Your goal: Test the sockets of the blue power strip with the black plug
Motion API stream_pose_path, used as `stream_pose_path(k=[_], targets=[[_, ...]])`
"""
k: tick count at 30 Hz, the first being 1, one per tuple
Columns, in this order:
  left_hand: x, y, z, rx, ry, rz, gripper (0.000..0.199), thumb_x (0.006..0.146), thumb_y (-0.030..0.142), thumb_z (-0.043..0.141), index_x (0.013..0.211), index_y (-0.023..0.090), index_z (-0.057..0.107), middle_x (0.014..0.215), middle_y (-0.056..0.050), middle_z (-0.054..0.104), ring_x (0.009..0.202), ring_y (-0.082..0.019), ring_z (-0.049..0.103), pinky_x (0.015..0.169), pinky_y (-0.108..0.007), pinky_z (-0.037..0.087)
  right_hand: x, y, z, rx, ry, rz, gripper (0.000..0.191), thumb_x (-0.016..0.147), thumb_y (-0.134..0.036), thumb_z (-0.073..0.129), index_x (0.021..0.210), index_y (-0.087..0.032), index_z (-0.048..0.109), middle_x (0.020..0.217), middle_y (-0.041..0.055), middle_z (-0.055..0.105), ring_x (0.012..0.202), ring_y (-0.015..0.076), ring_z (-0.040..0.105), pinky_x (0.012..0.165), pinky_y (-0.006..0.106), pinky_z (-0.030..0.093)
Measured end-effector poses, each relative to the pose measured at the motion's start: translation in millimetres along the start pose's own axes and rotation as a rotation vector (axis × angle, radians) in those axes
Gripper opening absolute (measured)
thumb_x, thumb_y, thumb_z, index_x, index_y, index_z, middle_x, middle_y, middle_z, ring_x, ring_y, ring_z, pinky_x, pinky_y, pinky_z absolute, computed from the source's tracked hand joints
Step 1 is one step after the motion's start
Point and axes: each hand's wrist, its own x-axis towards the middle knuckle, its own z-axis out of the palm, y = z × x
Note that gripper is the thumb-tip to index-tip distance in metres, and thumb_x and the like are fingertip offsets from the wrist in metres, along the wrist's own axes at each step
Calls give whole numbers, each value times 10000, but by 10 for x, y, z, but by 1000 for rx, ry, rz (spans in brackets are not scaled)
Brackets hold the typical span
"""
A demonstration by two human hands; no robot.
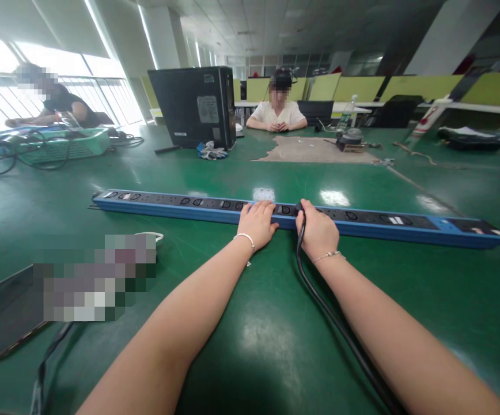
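A long blue power strip [181, 210] with black sockets along its top lies crosswise on the green table. My left hand [256, 222] is laid over the middle of the strip, fingers across the top and thumb against the front side, gripping it. Just to the right, my right hand [318, 229] is closed around a black plug [299, 208] at the strip's sockets; how deep the plug sits is hidden by the fingers. From it a black cable [319, 297] runs down along my right forearm towards the bottom edge.
A phone [12, 311] lies at the left beside a blurred-out patch. Behind the strip stand a black computer case [192, 109], gloves [212, 151] and a green basket [66, 147] with cables. One person [278, 115] sits opposite, another [66, 104] at far left. A bottle [348, 112] stands farther back.
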Motion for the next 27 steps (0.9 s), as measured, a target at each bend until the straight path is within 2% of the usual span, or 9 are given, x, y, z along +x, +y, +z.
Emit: stream_pose_path(k=[6, 13, 20, 27], targets=[[-21, 12, -3, 3, -14, -5, 475, 840, 357, 496, 1286, 201, 445, 1391, -56, 465, 1303, -205, 363, 1086, -424, 224, -40, 28, -63, -41, -25, -65, 416, 909, -241, 341, 1245, -88, 530, 1198, 149, 612, 926, 222, 649, 753, 301, 487], [-32, 18, 6, 0, -13, 3, 502, 832, 347, 498, 1304, 194, 425, 1403, -63, 449, 1312, -214, 354, 1092, -437, 221, 30, 40, -73, -49, -62, -17, 412, 888, -284, 362, 1221, -140, 559, 1003, 118, 698, 791, 220, 670, 672, 291, 471], [-27, 36, -15, 10, -33, -16, 490, 833, 328, 484, 1303, 198, 434, 1408, -56, 445, 1316, -204, 354, 1097, -437, 223, 20, 97, -8, 86, -44, -25, 412, 886, -284, 380, 1229, -134, 551, 1150, 124, 643, 944, 230, 639, 803, 335, 474], [-30, 40, 5, 21, -16, -17, 498, 833, 333, 482, 1308, 190, 434, 1406, -65, 448, 1316, -207, 357, 1094, -435, 228, 83, 127, 129, 219, -19, -7, 369, 901, -259, 374, 1187, -132, 569, 1139, 111, 647, 1000, 212, 618, 879, 343, 460]])
